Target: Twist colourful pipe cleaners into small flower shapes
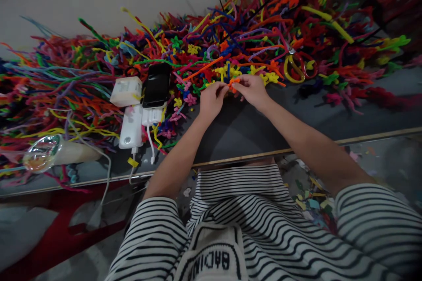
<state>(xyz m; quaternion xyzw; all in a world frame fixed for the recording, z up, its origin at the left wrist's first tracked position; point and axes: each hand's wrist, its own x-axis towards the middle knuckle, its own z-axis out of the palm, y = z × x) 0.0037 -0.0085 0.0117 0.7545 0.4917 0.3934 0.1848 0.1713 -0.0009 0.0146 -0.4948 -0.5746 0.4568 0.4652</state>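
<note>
A small orange pipe-cleaner piece (234, 85) is pinched between my two hands above the dark table (244, 131). My left hand (213, 99) grips its left side with thumb and fingertips. On its right side, the fingers of my right hand (252, 90) are closed round it. Just behind my hands lie yellow pipe-cleaner flowers (231, 71), part of a long heap of coloured pipe cleaners (198, 39). The exact shape of the orange piece is partly hidden by my fingers.
Scissors (294, 68) with yellow and red handles lie right of my hands. To the left are a black phone (157, 85), a white box (126, 91), a white power bank (131, 127) with cables, and a clear-wrapped roll (59, 153). Paper scraps (313, 203) litter the floor.
</note>
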